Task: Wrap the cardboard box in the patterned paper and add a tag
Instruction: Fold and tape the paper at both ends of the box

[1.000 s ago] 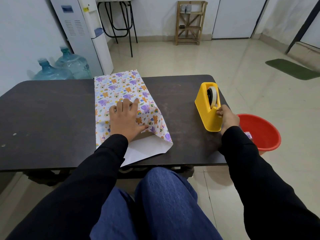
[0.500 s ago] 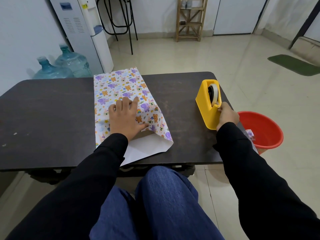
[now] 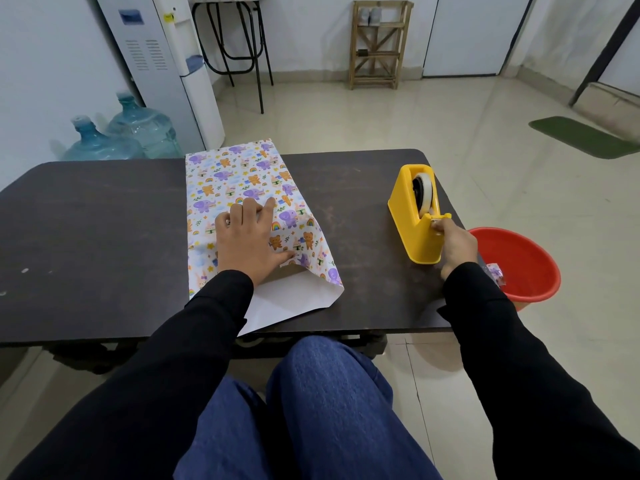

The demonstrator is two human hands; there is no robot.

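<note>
My left grip (image 3: pixel 247 242) lies flat on the patterned paper (image 3: pixel 242 174), fingers spread and straight, palm pressing the folded sheet down. The paper sits mid-bench, a little left of centre, and runs from the far edge of the bench (image 3: pixel 104 220) toward the near edge. The box is wrapped inside it under my palm. All I can make out of it is what looks like a thin brown edge (image 3: pixel 293 270) at the open near end, just beside my thumb. From that open end the white underside of the paper (image 3: pixel 294 299) sticks out as a loose flap, and its tip hangs past the near edge.

My right grip (image 3: pixel 457 245) is at the yellow tape dispenser (image 3: pixel 412 216), which stands upright close to the right edge, well apart from the paper. Thumb and fingers are curled and pinch the tape (image 3: pixel 434 221) at the cutter on the dispenser's near end. The roll (image 3: pixel 424 192) sits in the slot behind it.

On the floor just off the bench's right edge is a red basin (image 3: pixel 530 271) with a scrap of the same paper (image 3: pixel 496 273) inside. Beyond the far left corner stand two blue water jugs (image 3: pixel 145 129) beside a white water dispenser (image 3: pixel 162 64). A wooden rack (image 3: pixel 379 43) stands against the far wall.
</note>
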